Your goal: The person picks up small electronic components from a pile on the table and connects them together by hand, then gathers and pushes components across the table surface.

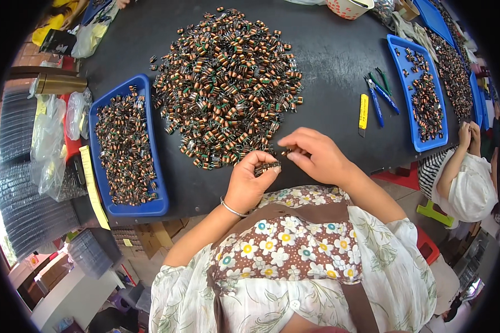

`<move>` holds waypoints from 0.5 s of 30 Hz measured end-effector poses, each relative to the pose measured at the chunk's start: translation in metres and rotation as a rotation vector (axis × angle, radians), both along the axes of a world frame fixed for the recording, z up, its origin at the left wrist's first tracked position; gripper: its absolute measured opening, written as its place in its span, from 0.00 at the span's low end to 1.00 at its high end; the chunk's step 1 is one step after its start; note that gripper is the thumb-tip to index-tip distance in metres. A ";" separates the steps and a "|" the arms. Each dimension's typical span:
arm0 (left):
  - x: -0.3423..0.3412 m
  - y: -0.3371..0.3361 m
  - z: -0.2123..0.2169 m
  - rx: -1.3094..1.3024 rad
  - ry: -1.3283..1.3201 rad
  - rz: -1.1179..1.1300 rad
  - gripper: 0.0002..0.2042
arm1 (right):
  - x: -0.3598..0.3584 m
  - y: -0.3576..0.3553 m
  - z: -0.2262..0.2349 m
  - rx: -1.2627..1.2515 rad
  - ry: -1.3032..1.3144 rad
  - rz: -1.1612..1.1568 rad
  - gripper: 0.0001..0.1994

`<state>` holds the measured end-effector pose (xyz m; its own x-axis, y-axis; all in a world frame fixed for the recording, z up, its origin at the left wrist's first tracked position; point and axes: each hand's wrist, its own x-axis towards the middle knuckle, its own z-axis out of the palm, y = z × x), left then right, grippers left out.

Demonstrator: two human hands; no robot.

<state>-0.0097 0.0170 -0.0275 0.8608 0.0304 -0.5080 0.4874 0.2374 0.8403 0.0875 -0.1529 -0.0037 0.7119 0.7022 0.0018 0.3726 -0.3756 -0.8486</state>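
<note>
A large heap of small copper-wound coils [222,83] with wire legs covers the middle of the black table [330,66]. At its near edge my left hand [247,182] is closed around a few coils [268,168], which show between thumb and curled fingers. Just to the right, my right hand [322,160] pinches one small coil [285,151] between thumb and fingertips. The two hands are close together but apart, in front of my flowered apron [283,247]. The coils inside the left palm are partly hidden by the fingers.
Blue trays of coils stand at left [160,206] and right [425,146]. Between heap and right tray lie a yellow utility knife [363,114] and blue-handled pliers [376,104]. A steel flask [60,84] is at far left. Another person's hands [469,136] are at far right.
</note>
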 end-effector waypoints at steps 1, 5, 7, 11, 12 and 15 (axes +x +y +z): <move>0.001 -0.001 0.000 -0.013 -0.005 0.000 0.07 | 0.000 -0.002 0.005 0.002 0.208 -0.010 0.09; 0.003 -0.002 0.000 -0.034 -0.035 -0.049 0.07 | -0.001 -0.006 0.005 -0.001 0.258 0.106 0.10; 0.005 -0.002 0.006 -0.168 0.014 -0.045 0.07 | -0.003 -0.003 0.002 0.144 0.197 0.153 0.10; 0.003 -0.001 0.007 -0.136 0.048 -0.050 0.07 | 0.002 0.001 -0.005 0.205 0.251 0.100 0.09; 0.002 -0.001 0.006 -0.136 0.067 -0.033 0.07 | 0.008 0.004 -0.010 0.165 -0.068 0.071 0.09; 0.001 -0.003 0.005 -0.142 0.069 -0.006 0.07 | 0.018 0.020 -0.021 0.093 -0.458 -0.031 0.09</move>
